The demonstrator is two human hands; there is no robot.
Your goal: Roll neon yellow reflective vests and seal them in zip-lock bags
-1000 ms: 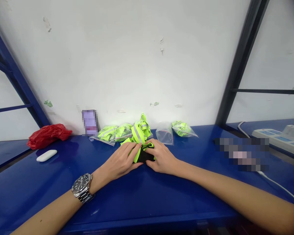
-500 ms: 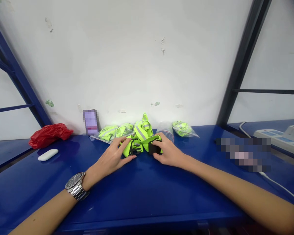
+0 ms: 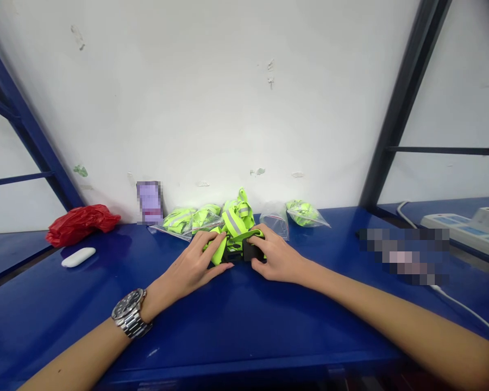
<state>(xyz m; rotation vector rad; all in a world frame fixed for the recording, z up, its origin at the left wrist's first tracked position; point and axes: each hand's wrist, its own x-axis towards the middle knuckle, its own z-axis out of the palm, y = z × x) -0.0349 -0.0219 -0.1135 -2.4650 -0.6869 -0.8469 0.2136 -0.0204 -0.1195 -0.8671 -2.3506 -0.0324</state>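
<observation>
Reflective strap [image 3: 234, 220], yellow-green with a grey stripe, lay heaped on the blue worktop [image 3: 244, 326], midway between its sides and nearer the back edge than the front. The left hand [image 3: 189, 262] had its fingers bent over a yellow fold, thumb low beside the dark pronged clip [image 3: 233, 255]. The right hand [image 3: 279, 255] was closed on a black block [image 3: 251, 251] at the other side of the fold. Clip and block sat close together; whether they touched could not be told.

The likeliest trouble was a twist: with so many loops piled behind the fingers, a turned band could go unseen and be pressed flat that way. The left grip looked the lighter one, so a tug from the right could have pulled the fold out of it. If the prongs met the block at a slant, they could jam, or catch the loose webbing.

Filled bags [image 3: 179, 221] stood just left of the heap along the back edge, and a clear bag [image 3: 275, 221] just to its right, behind the right hand. A loop dragged sideways could snag their thin plastic and shift them.
</observation>
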